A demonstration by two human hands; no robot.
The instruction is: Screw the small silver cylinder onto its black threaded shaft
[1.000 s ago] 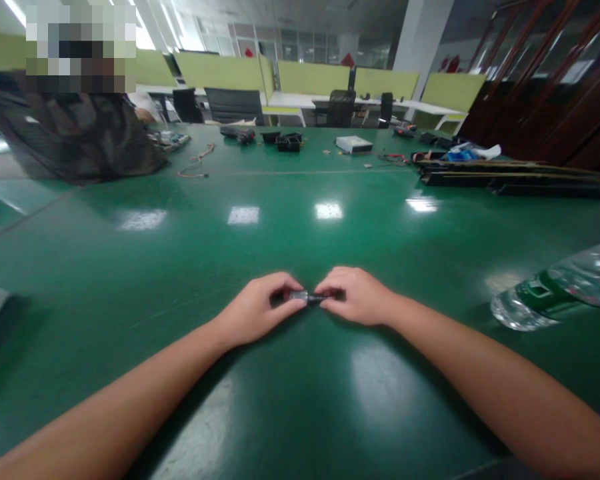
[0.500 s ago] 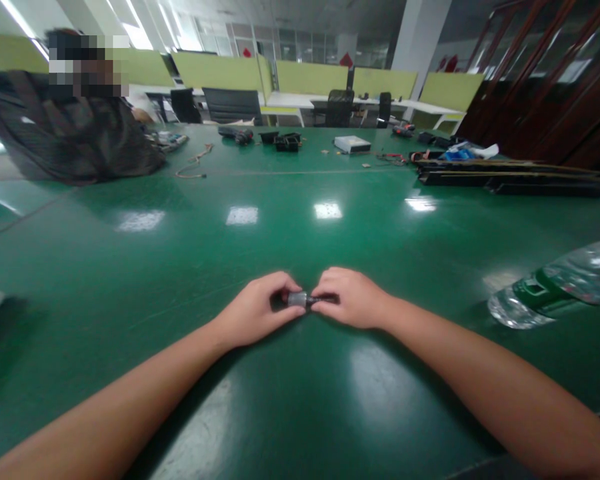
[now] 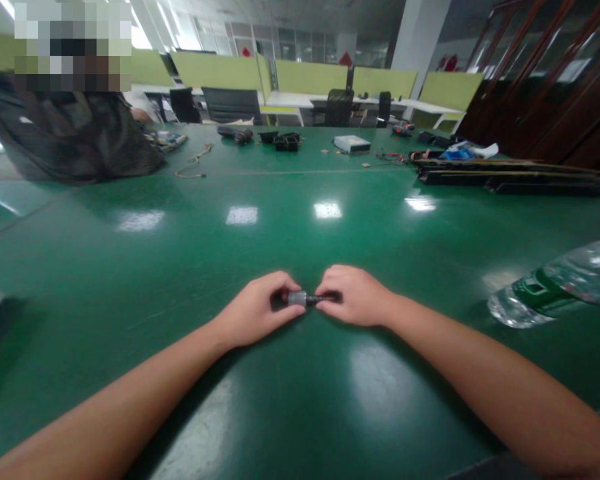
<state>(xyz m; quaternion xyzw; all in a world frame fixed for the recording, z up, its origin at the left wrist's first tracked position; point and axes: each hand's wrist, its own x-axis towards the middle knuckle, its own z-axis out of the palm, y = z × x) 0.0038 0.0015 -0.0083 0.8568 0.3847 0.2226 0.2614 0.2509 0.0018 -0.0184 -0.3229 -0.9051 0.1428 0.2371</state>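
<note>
A small grey cylinder (image 3: 297, 299) with a thin dark shaft (image 3: 312, 301) lies level just above or on the green tabletop; I cannot tell whether it touches. Around the cylinder, the thumb and fingers of my left hand (image 3: 260, 310) are closed. My right hand (image 3: 355, 297) pinches the shaft towards its right end, with a short dark stretch showing between the two hands. The shaft's far end is partly hidden under my right fingers.
On the right lies a clear water bottle (image 3: 545, 293) with a green label. Black rails (image 3: 520, 179), a white box (image 3: 352, 144) and black parts (image 3: 287, 141) sit across the far side. A large dark bag (image 3: 90, 140) stands far left, with a person behind it.
My right hand has shifted slightly right along the shaft, baring a little more of it. My left hand and the cylinder have stayed put.
</note>
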